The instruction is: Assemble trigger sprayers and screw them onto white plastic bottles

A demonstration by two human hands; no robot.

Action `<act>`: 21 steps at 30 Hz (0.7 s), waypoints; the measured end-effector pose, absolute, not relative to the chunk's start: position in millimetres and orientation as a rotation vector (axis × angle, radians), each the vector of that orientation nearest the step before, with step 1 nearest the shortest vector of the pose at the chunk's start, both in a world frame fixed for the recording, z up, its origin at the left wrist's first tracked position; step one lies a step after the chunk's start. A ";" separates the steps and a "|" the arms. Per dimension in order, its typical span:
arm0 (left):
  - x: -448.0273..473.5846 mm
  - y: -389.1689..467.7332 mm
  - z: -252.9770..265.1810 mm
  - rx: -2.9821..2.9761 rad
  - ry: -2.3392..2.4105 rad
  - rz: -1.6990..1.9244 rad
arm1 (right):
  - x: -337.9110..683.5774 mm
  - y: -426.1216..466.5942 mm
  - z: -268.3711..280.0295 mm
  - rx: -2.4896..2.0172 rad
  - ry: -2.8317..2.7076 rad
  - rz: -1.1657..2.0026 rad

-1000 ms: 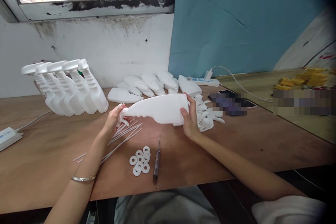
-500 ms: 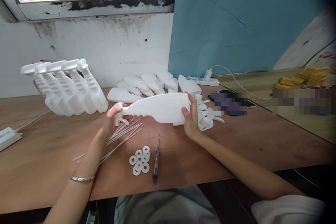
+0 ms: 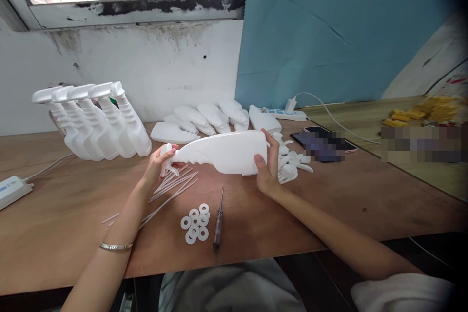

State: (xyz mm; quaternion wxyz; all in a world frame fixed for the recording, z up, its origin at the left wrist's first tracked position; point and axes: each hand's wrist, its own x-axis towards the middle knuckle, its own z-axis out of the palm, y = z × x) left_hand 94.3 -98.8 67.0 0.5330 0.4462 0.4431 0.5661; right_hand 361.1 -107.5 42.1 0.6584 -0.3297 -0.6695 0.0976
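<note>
Holding bottle [image 3: 226, 152], hands [image 3: 268, 175] apart; inside table edge [image 3: 175, 268]

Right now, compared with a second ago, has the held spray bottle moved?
Yes, slightly: the base end of the held spray bottle sits a little further right, judged against the screwdriver lying on the table.

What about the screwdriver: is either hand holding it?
No, the screwdriver lies on the table, while the left hand and right hand hold a spray bottle.
</note>
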 end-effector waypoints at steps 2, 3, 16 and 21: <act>94.9 -98.6 67.0 1.072 1.067 1.335 | 361.6 -107.7 41.9 -0.756 -1.519 0.205; 95.4 -98.4 66.7 1.076 1.080 1.324 | 361.7 -107.9 41.6 -0.767 -1.519 0.209; 93.8 -93.3 56.4 1.109 1.267 1.154 | 360.5 -110.5 40.3 -0.794 -1.550 0.248; 96.7 -94.7 60.0 1.089 1.281 1.230 | 360.4 -110.3 40.3 -0.804 -1.535 0.278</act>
